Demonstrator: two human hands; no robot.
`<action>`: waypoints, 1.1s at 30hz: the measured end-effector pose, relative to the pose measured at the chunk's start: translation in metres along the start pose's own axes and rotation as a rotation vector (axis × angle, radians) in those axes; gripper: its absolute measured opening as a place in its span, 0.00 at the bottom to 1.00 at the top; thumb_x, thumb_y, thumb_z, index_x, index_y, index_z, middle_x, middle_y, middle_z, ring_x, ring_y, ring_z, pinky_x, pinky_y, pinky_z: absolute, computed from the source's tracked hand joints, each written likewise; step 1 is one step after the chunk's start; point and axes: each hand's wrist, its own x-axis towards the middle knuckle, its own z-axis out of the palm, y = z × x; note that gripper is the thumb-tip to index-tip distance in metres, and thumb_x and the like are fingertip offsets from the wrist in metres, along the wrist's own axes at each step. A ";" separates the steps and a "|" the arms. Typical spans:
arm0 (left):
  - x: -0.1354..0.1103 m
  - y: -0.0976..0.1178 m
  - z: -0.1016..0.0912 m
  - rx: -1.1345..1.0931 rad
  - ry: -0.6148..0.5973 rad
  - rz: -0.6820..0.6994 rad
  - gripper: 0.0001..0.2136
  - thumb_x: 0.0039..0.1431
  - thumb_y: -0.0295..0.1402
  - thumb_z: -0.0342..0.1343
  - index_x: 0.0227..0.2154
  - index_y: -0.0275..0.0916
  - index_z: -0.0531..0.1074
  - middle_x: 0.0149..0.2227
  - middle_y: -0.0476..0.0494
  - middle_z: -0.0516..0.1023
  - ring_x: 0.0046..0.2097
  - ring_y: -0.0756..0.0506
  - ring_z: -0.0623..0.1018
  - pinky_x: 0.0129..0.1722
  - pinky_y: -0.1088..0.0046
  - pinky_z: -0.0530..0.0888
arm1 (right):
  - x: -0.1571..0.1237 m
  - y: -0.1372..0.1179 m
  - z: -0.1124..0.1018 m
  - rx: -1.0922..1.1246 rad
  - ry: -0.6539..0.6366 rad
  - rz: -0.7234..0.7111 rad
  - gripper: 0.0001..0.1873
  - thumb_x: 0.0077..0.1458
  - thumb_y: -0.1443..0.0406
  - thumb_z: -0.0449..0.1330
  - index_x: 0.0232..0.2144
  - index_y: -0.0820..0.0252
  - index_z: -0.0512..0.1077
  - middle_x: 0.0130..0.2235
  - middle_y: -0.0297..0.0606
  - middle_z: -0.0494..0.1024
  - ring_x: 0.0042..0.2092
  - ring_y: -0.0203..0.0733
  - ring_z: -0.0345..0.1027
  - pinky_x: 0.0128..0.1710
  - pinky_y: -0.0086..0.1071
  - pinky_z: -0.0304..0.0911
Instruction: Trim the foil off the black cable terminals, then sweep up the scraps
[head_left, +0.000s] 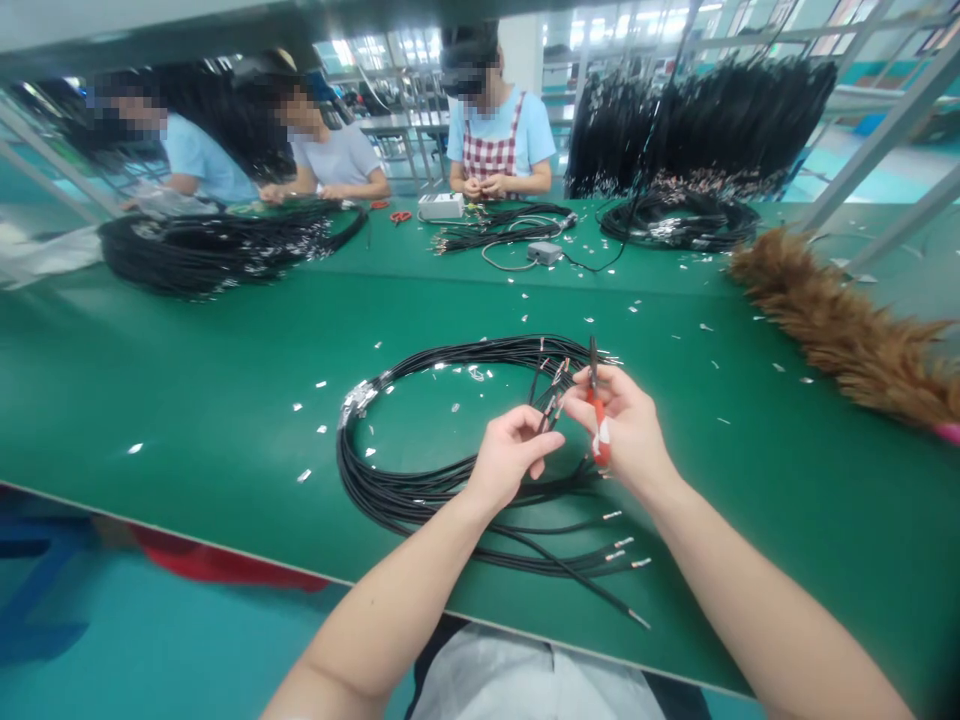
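A coiled bundle of black cables (352,470) lies on the green table in front of me, bound with clear wrap at its left side. My left hand (514,450) is closed on the end of a black cable (550,412), thumb and forefinger pinching it. In my right hand (626,425) is a pair of scissors (600,425) with orange-red handles, the dark blades pointing away from me. The right fingertips are close to the held cable end; whether they touch it I cannot tell. Several loose cable ends with stripped tips (619,548) fan out below my hands.
Small white scraps (304,476) are strewn over the green table (225,400). Farther back lie more cable coils (217,250), a grey box (544,253) and a white power strip (441,206). A brown feather duster (847,325) rests at right. Three people (499,140) sit across the table.
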 end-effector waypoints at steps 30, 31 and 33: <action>0.000 0.008 0.002 0.082 -0.028 -0.146 0.12 0.43 0.38 0.60 0.22 0.34 0.66 0.19 0.49 0.70 0.17 0.56 0.65 0.14 0.81 0.52 | 0.003 0.004 0.004 0.024 -0.113 0.107 0.14 0.40 0.64 0.62 0.29 0.57 0.60 0.20 0.24 0.67 0.19 0.30 0.61 0.19 0.26 0.58; 0.000 0.009 0.001 0.047 -0.062 -0.174 0.12 0.42 0.38 0.60 0.22 0.34 0.66 0.18 0.49 0.69 0.16 0.56 0.64 0.13 0.81 0.49 | 0.003 0.004 0.004 0.027 -0.125 0.103 0.14 0.40 0.64 0.62 0.28 0.57 0.60 0.20 0.24 0.67 0.19 0.29 0.61 0.20 0.27 0.59; 0.001 0.012 -0.002 0.012 -0.114 -0.209 0.12 0.43 0.38 0.59 0.22 0.34 0.65 0.19 0.50 0.67 0.16 0.57 0.63 0.12 0.82 0.46 | 0.004 0.005 0.003 0.032 -0.122 0.087 0.14 0.39 0.65 0.62 0.27 0.57 0.60 0.21 0.24 0.66 0.21 0.29 0.61 0.22 0.26 0.59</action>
